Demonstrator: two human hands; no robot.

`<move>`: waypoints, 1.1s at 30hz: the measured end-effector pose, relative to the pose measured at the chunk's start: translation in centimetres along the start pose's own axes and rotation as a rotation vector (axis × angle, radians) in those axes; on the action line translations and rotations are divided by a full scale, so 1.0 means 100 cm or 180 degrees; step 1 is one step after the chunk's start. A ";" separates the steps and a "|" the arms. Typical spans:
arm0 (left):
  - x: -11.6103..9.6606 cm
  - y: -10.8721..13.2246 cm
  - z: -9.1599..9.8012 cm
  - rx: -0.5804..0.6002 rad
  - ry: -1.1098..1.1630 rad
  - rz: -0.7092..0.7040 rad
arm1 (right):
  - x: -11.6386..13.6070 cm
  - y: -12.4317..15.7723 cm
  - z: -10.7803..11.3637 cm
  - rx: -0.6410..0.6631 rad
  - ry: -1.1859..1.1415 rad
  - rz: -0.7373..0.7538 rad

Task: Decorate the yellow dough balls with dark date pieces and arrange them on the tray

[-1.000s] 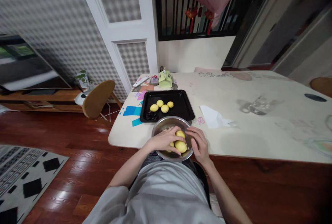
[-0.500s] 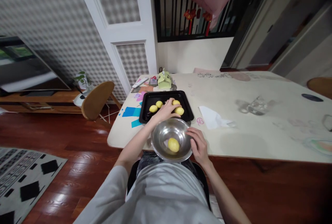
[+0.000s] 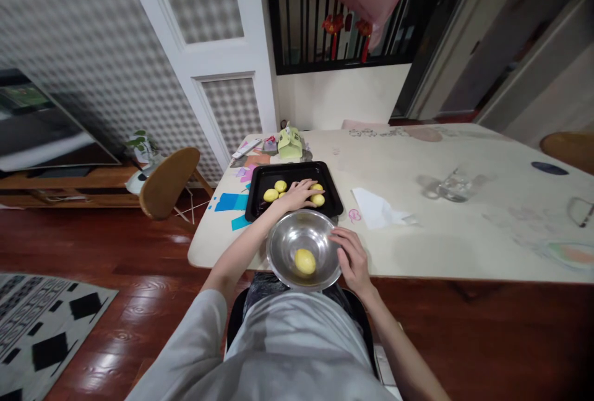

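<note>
My left hand (image 3: 299, 195) reaches into the black tray (image 3: 253, 194), with its fingers stretched out against lemons on the tray's right side. Two of these show by the fingertips, the nearer lemon (image 3: 318, 200) more plainly. Left of the hand lie more lemons (image 3: 271, 195), one partly hidden behind it. In front of the tray sits a shiny metal bowl (image 3: 283, 240), jutting over the table's front edge, with a single lemon (image 3: 305, 261) inside. My right hand (image 3: 352, 258) grips the bowl's right rim, fingertips over the edge.
On the table (image 3: 399, 159), a white tissue (image 3: 378, 209) lies right of the tray and a clear glass (image 3: 455, 187) farther right. A green packet (image 3: 290, 143) and a white remote (image 3: 247, 148) are behind the tray. A wooden chair (image 3: 171, 181) stands at left.
My left hand has shifted slightly and flattened over the right-hand lemons, its fingers reaching farther right. One lemon left of it now shows partly. My right hand stays on the bowl rim.
</note>
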State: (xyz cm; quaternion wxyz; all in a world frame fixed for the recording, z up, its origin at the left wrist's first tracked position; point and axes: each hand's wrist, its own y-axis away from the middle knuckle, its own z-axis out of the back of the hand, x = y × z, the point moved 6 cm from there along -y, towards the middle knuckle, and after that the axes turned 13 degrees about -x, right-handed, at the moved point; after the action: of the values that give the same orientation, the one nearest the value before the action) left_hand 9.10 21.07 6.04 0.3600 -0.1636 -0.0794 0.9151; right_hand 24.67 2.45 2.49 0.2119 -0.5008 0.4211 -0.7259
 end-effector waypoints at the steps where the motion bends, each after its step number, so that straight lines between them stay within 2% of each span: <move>1: -0.002 0.004 0.004 -0.0082 0.0064 0.0022 | 0.000 0.000 0.000 0.0013 -0.0001 0.0000; 3: -0.010 0.017 0.019 -0.0373 0.0185 0.0032 | 0.000 0.000 0.000 0.0043 -0.0002 0.0017; 5: -0.025 0.038 0.037 -0.0651 0.0339 -0.0063 | 0.001 0.000 -0.001 0.0065 0.0006 0.0041; 6: -0.036 0.050 0.044 -0.0675 0.0456 -0.0175 | 0.001 0.000 -0.001 0.0077 0.0011 0.0050; 7: -0.048 0.064 0.049 -0.0569 0.0640 -0.0368 | 0.001 0.000 -0.001 0.0090 0.0013 0.0056; 10: -0.081 0.104 0.046 0.0214 0.1130 -0.0935 | 0.002 -0.001 -0.001 0.0110 0.0001 0.0048; 12: -0.089 0.121 0.035 0.0616 0.1163 -0.0971 | 0.001 -0.001 -0.001 0.0097 0.0001 0.0029; 14: -0.089 0.128 0.024 0.0864 0.1240 -0.0908 | 0.001 -0.001 -0.001 0.0070 0.0008 0.0019; 16: -0.087 0.126 0.019 0.0931 0.1500 -0.0917 | 0.001 -0.001 -0.001 0.0059 0.0007 0.0028; 18: -0.080 0.115 0.024 0.0724 0.1732 -0.0935 | 0.001 -0.001 -0.001 0.0068 0.0000 0.0042; 20: -0.066 0.097 0.034 0.0261 0.1754 -0.0832 | 0.000 -0.001 -0.001 0.0072 -0.0003 0.0033; 23: -0.033 0.064 0.048 -0.0650 0.1378 -0.0388 | -0.002 0.000 -0.001 0.0063 0.0004 -0.0012; 25: -0.012 0.044 0.047 -0.1042 0.1022 -0.0099 | -0.002 0.000 -0.001 0.0052 0.0007 -0.0016; 27: 0.004 0.026 0.038 -0.1099 0.0745 0.0059 | -0.001 0.000 -0.001 0.0040 0.0007 -0.0002; 29: 0.013 0.015 0.027 -0.0993 0.0607 0.0118 | -0.001 0.000 -0.001 0.0047 0.0014 -0.0005; 33: 0.017 0.016 0.023 -0.1038 0.0602 0.0108 | 0.001 -0.001 -0.001 0.0079 0.0006 0.0015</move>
State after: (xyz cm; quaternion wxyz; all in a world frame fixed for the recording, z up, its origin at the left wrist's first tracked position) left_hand 6.13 20.99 7.32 0.3191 -0.3063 -0.1898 0.8765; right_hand 24.55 2.51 2.61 0.2194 -0.4965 0.4135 -0.7310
